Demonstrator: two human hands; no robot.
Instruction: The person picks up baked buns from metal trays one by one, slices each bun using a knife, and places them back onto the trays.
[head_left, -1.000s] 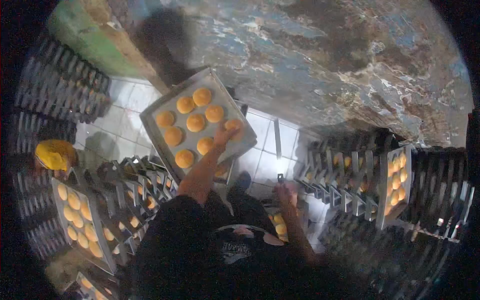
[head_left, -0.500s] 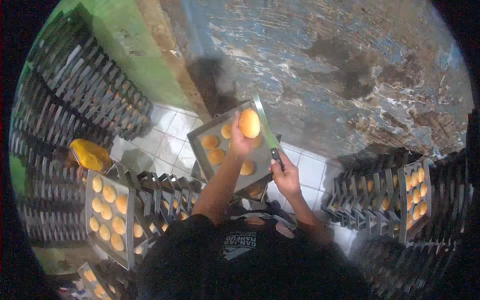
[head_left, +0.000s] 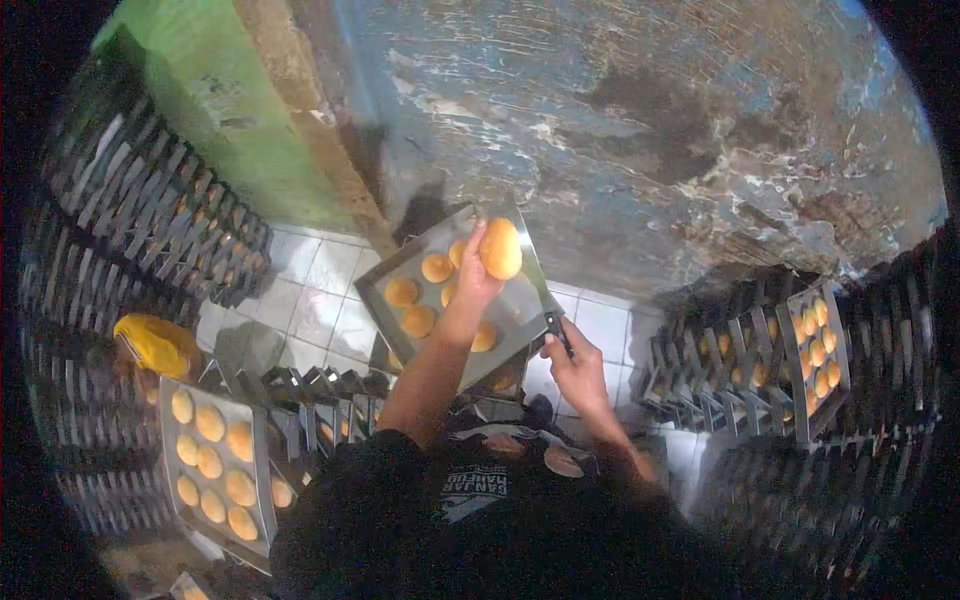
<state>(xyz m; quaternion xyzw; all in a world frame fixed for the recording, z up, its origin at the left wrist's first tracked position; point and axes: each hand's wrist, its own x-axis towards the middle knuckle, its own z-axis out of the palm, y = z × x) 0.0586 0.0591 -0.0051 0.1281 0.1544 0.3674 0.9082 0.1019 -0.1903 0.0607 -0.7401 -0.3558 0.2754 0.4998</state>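
A golden round bun [head_left: 501, 249] is gripped in my left hand [head_left: 478, 275], raised over a metal tray [head_left: 515, 312]. Several more buns [head_left: 402, 292] lie on that tray, some partly hidden by my left hand and forearm. My right hand [head_left: 577, 368] is wrapped round the black handle of a knife [head_left: 553, 326]. Its long blade points up and to the left, beside the held bun and over the tray's right side; whether it touches the bun I cannot tell.
On the left and right stand stacks of trays, with bun-filled trays [head_left: 262, 500] [head_left: 797, 365] on top. Dark slatted stacks [head_left: 130, 200] line both sides. A person in yellow [head_left: 158, 345] is at the left. A worn wall [head_left: 620, 120] rises ahead, above white floor tiles [head_left: 330, 275].
One second ago my left hand reached to a bun on the tray; it now holds one up. My right hand has brought the knife up beside it. Since half a second ago the blade has lowered slightly.
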